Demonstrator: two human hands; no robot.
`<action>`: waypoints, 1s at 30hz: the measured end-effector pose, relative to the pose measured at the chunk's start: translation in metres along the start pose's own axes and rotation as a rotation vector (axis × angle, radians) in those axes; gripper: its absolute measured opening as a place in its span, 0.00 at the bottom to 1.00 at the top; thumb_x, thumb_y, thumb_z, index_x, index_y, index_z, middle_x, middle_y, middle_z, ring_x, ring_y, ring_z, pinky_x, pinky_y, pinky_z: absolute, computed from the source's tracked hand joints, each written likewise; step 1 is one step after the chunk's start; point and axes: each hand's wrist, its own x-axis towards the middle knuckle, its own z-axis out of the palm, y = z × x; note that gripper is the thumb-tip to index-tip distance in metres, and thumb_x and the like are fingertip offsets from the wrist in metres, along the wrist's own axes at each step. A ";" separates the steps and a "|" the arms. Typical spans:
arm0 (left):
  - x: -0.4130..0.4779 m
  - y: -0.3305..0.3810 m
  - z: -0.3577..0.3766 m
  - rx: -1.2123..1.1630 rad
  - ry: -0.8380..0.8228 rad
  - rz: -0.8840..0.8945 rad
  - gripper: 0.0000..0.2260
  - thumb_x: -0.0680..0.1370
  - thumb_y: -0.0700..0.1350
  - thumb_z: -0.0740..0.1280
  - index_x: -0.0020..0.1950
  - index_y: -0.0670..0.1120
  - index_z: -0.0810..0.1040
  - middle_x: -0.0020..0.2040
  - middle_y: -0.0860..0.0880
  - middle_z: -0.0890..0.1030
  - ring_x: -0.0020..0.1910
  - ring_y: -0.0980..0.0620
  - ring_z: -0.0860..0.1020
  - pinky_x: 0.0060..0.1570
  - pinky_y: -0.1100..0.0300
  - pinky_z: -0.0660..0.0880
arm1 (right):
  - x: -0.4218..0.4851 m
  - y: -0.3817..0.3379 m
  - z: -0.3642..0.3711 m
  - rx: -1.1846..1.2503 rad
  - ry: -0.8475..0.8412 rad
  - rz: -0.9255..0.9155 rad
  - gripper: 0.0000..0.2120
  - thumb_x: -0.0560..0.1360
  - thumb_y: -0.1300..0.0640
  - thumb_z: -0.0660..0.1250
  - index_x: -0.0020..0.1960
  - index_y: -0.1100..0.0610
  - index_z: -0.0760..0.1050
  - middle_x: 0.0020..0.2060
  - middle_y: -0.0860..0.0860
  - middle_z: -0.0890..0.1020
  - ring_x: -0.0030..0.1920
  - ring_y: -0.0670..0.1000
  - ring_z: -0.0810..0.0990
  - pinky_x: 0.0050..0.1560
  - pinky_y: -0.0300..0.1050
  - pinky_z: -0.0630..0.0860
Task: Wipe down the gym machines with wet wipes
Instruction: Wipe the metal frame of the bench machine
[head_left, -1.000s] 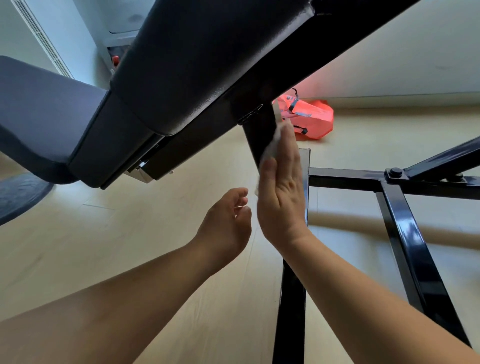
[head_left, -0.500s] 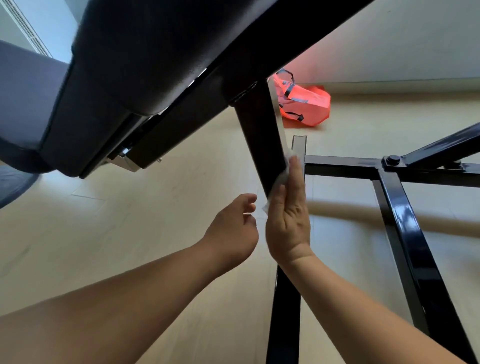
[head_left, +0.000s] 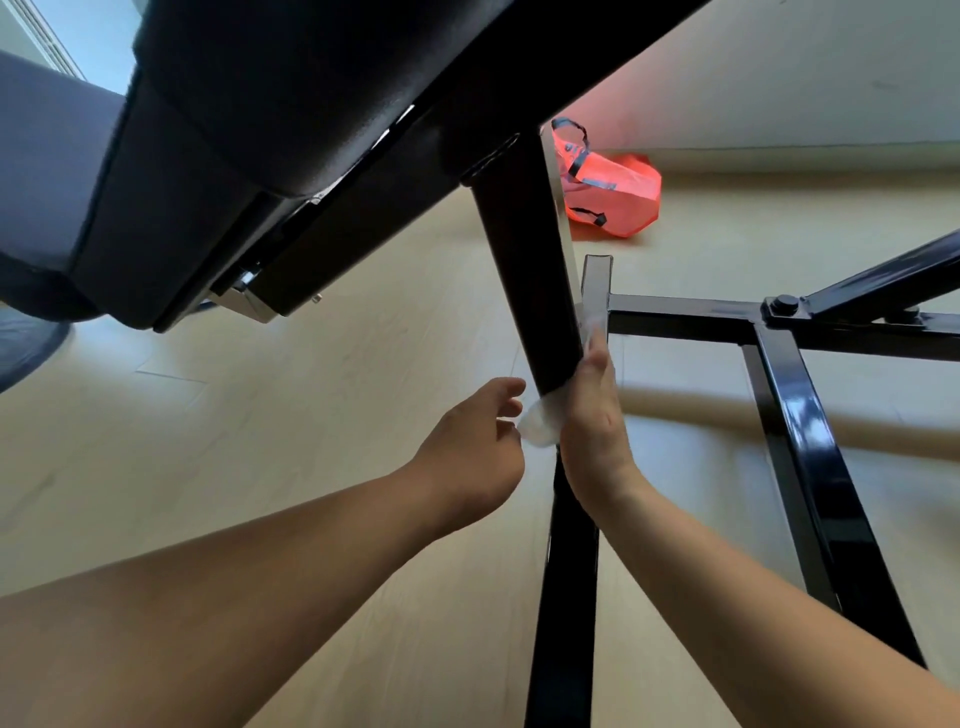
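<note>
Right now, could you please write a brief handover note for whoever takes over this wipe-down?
Right hand: fingers straight, pressing the wet wipe flat against the right side of the black upright post.
Left hand: loosely curled beside the wipe, holding nothing.
Done: cannot tell which surfaces are already wiped.
Left: probably the post's other faces, the base frame and the padded bench overhead.

Right grip (head_left: 592, 421) flat and upright, left grip (head_left: 475, 447) loosely curled
</note>
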 end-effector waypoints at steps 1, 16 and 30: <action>0.000 0.000 -0.001 0.002 -0.006 -0.001 0.23 0.83 0.40 0.59 0.77 0.54 0.66 0.69 0.53 0.76 0.66 0.54 0.76 0.71 0.52 0.72 | 0.003 -0.011 0.003 0.025 0.011 -0.061 0.35 0.80 0.30 0.42 0.83 0.44 0.53 0.81 0.40 0.59 0.81 0.40 0.54 0.82 0.52 0.53; -0.020 0.013 -0.008 0.008 -0.061 0.046 0.17 0.84 0.48 0.64 0.73 0.50 0.74 0.68 0.53 0.78 0.65 0.54 0.77 0.66 0.59 0.72 | -0.049 -0.001 -0.048 -0.390 -0.048 -0.068 0.23 0.85 0.46 0.47 0.77 0.38 0.67 0.70 0.39 0.76 0.70 0.39 0.72 0.63 0.29 0.66; -0.037 0.054 -0.006 -0.727 0.002 -0.372 0.13 0.87 0.51 0.58 0.57 0.48 0.81 0.52 0.46 0.85 0.53 0.47 0.85 0.57 0.50 0.82 | -0.067 -0.045 -0.045 -0.318 -0.426 -0.418 0.20 0.81 0.49 0.64 0.73 0.50 0.76 0.71 0.41 0.76 0.71 0.44 0.75 0.69 0.48 0.75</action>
